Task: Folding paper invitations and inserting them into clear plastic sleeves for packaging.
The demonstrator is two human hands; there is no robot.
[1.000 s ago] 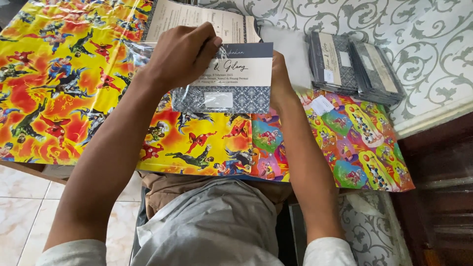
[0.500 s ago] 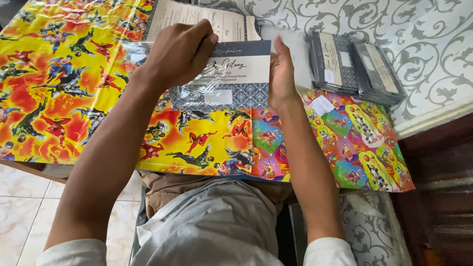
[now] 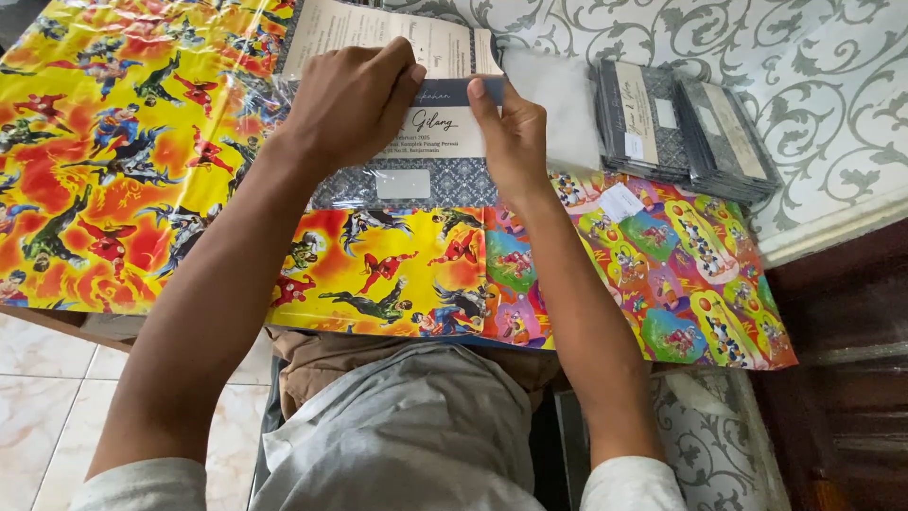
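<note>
A dark blue patterned card (image 3: pixel 427 178) with a pale label panel lies in a clear plastic sleeve on the colourful cartoon-print sheet (image 3: pixel 113 161). My left hand (image 3: pixel 352 102) presses down on the card's upper left part, fingers curled over the top edge. My right hand (image 3: pixel 511 132) pinches the card's upper right edge between thumb and fingers. Both hands grip the same card.
A pale printed paper (image 3: pixel 378 33) lies just beyond the card. Two stacks of similar dark cards (image 3: pixel 686 128) sit at the right on a white and grey swirl-pattern cloth (image 3: pixel 813 57). A second bright printed sheet (image 3: pixel 681 274) reaches the table's near edge. Tiled floor shows lower left.
The card has slid away from me, up the table. My right hand moved from the card's right side to its top right edge; my left hand stayed on top.
</note>
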